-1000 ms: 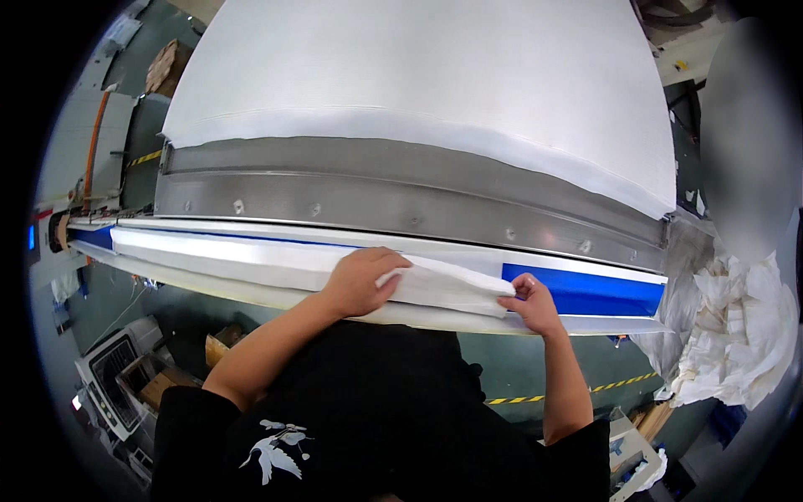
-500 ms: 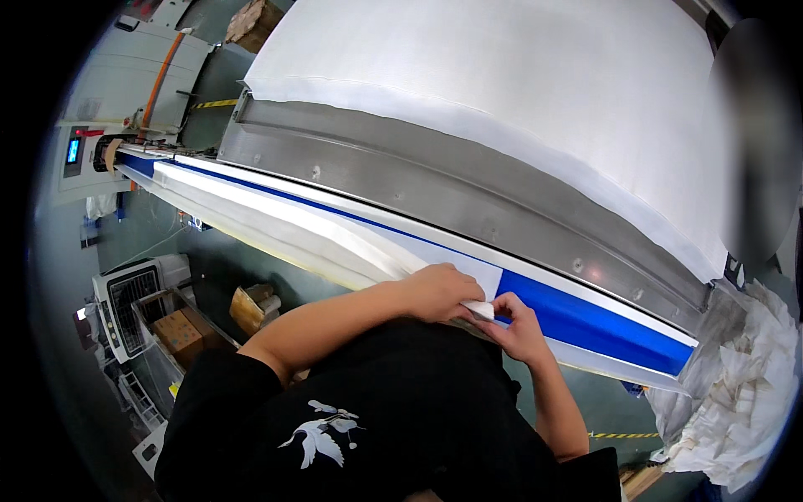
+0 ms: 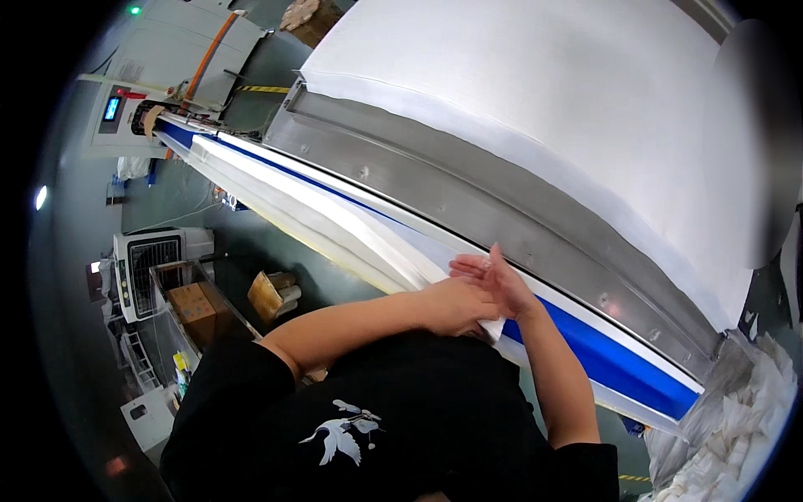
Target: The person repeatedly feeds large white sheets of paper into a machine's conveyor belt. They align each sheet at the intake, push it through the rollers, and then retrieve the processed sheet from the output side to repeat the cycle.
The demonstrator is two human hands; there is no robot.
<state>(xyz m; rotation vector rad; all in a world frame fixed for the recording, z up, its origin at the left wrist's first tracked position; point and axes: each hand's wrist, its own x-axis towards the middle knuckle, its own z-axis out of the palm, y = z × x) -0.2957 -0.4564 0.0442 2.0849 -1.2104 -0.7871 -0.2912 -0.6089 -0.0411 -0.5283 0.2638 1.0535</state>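
Observation:
A long strip of white fabric [image 3: 335, 211] lies along a narrow blue-topped bed [image 3: 598, 356] in front of my body. My left hand [image 3: 456, 306] is closed at the strip's right end, and a small folded corner of the fabric pokes out below its fingers. Just beyond it, my right hand [image 3: 508, 289] is held up with its fingers stretched out, palm toward the left hand. The two hands overlap in the picture, so some left fingertips are hidden. Nothing shows in the right hand.
Beyond the bed runs a grey metal ledge [image 3: 468, 201] below a wide white sheet [image 3: 535, 92]. Crumpled whitish material [image 3: 736, 418] is heaped at the right end. A white machine with a small screen [image 3: 112, 109] stands far left. Cardboard boxes [image 3: 192, 309] sit on the left.
My right hand has let go of the fabric corner, risen away and straightened its fingers. The left hand stays at the fabric's end. The whole view has tilted and shifted.

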